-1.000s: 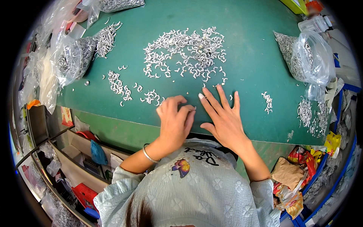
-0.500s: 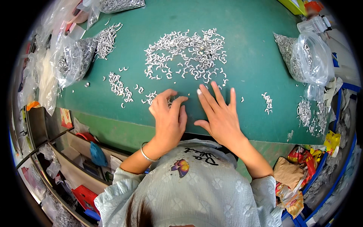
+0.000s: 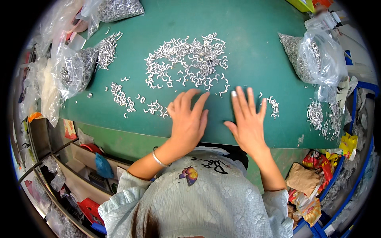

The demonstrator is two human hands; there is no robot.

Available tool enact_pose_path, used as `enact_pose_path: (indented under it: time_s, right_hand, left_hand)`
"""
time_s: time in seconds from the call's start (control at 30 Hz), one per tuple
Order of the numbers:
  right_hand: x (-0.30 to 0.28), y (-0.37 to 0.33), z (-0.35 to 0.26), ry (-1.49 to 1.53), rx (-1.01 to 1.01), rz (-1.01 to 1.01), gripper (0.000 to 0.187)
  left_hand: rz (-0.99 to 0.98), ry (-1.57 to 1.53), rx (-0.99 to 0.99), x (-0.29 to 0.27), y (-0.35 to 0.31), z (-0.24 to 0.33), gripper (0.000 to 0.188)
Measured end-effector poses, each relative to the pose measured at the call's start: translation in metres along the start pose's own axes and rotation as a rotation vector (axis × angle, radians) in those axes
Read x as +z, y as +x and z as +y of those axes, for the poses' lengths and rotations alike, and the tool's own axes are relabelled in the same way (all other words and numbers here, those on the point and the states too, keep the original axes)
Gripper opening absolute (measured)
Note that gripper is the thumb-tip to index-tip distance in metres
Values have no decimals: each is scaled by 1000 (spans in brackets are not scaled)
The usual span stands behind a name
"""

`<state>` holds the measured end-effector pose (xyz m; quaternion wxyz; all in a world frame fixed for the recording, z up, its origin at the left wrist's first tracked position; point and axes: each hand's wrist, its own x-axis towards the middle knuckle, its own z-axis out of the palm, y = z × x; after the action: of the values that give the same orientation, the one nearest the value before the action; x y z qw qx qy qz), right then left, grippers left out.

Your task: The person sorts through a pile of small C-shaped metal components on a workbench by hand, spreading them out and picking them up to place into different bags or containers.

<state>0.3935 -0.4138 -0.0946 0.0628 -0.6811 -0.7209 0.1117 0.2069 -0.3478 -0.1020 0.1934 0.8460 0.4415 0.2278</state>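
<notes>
A broad heap of small silvery crescent-shaped metal pieces (image 3: 186, 55) is spread over the middle of the green tabletop (image 3: 254, 51). Just below its near edge my left hand (image 3: 188, 119) is over the table, fingers curved and apart, nothing seen in them. A small cluster of crescents (image 3: 156, 109) lies beside its outer edge. Palm down with fingers spread, my right hand (image 3: 249, 121) rests on the table and holds nothing visible. Its fingertips are close to another little group of crescents (image 3: 273, 107). What lies under my palms is hidden.
More crescents lie in a left group (image 3: 122, 98) and a far-right pile (image 3: 315, 115). Clear plastic bags of pieces stand at left (image 3: 77, 73), far left (image 3: 119, 10) and right (image 3: 301, 57). A clear jar (image 3: 323, 20) is at the back right; open drawers (image 3: 93, 170) are below left.
Both hands have moved to the right, the right one nearing the small right-hand group. My left fingers have uncurled and left the small cluster. The view has shifted slightly.
</notes>
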Motion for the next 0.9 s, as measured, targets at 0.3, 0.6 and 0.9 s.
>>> enact_pose_path:
  time_s: [0.3, 0.6, 0.9]
  right_hand:
    - [2, 45, 11, 87, -117, 4, 64]
    - [-7, -9, 1, 162, -59, -210, 74]
    - [-9, 14, 7, 229, -120, -97, 69]
  left_hand:
    - [-202, 186, 44, 24, 28, -3, 60]
    - [-315, 88, 138, 10, 11, 5, 55]
    - [-319, -17, 46, 4, -5, 4, 57]
